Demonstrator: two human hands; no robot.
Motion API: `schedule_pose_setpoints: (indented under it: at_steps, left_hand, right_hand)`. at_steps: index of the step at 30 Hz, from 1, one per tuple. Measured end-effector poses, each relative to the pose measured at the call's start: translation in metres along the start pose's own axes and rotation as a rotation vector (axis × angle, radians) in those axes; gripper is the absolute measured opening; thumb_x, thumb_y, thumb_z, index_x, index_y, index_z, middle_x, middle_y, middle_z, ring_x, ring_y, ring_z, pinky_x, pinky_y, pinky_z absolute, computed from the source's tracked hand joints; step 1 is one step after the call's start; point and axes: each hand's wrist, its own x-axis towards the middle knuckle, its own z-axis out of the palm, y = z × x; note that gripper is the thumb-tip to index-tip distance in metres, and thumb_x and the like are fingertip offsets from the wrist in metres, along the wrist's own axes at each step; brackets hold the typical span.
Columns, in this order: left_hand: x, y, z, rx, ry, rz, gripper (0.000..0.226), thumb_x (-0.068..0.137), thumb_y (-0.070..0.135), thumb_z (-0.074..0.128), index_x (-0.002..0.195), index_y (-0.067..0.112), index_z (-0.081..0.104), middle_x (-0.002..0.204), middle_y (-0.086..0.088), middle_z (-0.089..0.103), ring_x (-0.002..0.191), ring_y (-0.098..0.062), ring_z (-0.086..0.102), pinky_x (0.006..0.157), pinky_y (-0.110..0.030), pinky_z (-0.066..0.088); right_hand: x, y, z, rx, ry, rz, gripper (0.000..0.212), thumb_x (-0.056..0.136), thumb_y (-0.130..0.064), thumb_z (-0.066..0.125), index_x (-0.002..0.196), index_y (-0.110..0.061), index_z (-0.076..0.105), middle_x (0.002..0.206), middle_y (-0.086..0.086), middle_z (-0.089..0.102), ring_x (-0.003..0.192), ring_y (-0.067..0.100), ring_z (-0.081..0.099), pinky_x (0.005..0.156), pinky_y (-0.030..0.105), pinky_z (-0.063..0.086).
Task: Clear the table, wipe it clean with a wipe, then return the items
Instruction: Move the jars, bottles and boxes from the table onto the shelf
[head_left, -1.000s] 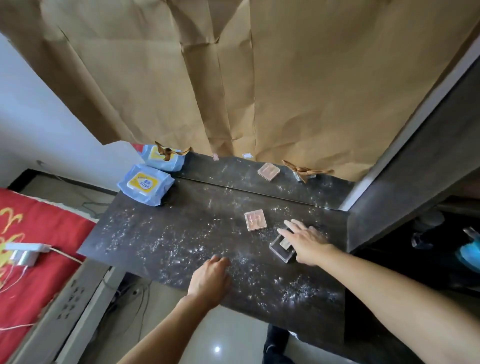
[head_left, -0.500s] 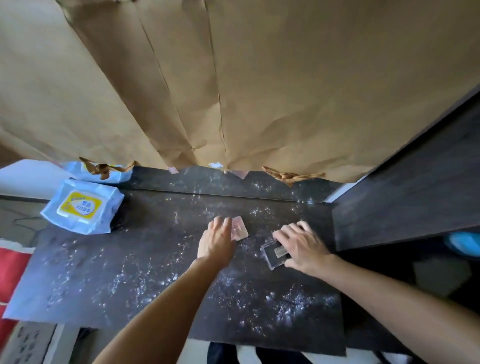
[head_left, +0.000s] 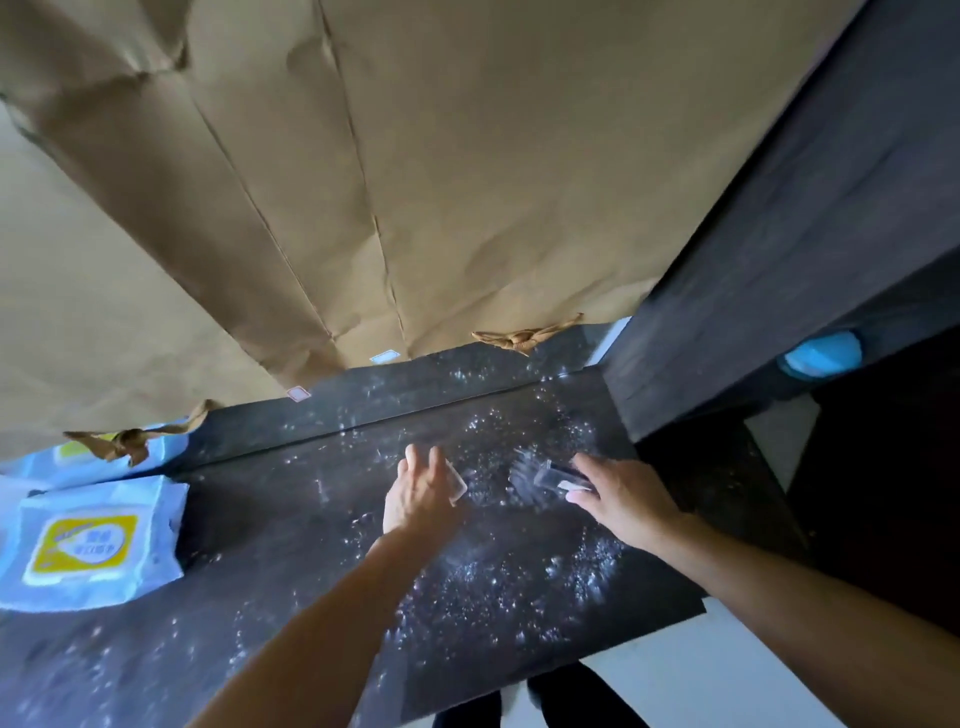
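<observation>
- Powder-dusted dark worktop (head_left: 270, 525).
- My left hand (head_left: 421, 496): fingers pinch a thin square tile (head_left: 458, 484).
- My right hand (head_left: 623, 501): fingers grip a clear block (head_left: 556, 474).
- Both probably light, rigid, slippery; hold by the edges.

Both arms reach out over the surface (head_left: 291, 525), each holding a small clear piece.
My left forearm comes up from the lower left. The left grip (head_left: 421, 499) is back-up, fingers pointing away, pinching a clear tile (head_left: 458, 486) at its thumb side. My right arm enters from the lower right, and the right grip (head_left: 628, 501) pinches a clear block (head_left: 556, 475) between thumb and fingertips.
</observation>
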Motion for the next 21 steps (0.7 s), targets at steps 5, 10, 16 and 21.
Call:
schedule_pose_setpoints:
  at_steps: [5,10,16,21]
  left_hand:
    - [-0.013,0.020,-0.024,-0.011,-0.006,0.094,0.066,0.074,0.037,0.071,0.125,0.020,0.033,0.120,-0.002,0.047,0.101,-0.019,0.054,0.081,-0.032,0.049]
    - [-0.033,0.070,-0.038,-0.001,0.035,0.222,0.068,0.075,0.043,0.070,0.127,0.020,0.033,0.122,0.000,0.046,0.101,-0.021,0.057,0.078,-0.034,0.049]
    - [-0.066,0.161,-0.038,0.000,0.136,0.382,0.058,0.074,0.039,0.060,0.123,0.021,0.035,0.117,0.002,0.047,0.095,-0.025,0.060,0.072,-0.037,0.052]
    - [-0.096,0.257,-0.038,-0.051,0.262,0.463,0.066,0.069,0.039,0.060,0.127,0.021,0.034,0.116,0.002,0.045,0.095,-0.027,0.059,0.069,-0.037,0.051]
  right_hand:
    - [-0.031,0.003,-0.015,0.081,0.094,0.188,0.037,0.088,-0.047,0.056,0.098,-0.012,0.050,0.086,0.011,0.069,0.083,0.033,0.065,0.061,0.032,0.039]
    - [-0.065,0.025,-0.037,0.201,0.159,0.320,0.030,0.087,-0.041,0.057,0.095,-0.014,0.047,0.075,0.009,0.061,0.083,0.036,0.062,0.061,0.032,0.033]
    - [-0.114,0.080,-0.070,0.365,0.223,0.403,0.038,0.075,-0.054,0.058,0.074,-0.023,0.036,0.056,-0.007,0.042,0.061,0.026,0.052,0.053,0.032,0.032]
    - [-0.154,0.149,-0.106,0.447,0.316,0.431,0.042,0.074,-0.056,0.065,0.072,-0.020,0.042,0.067,-0.002,0.056,0.065,0.020,0.057,0.058,0.038,0.044]
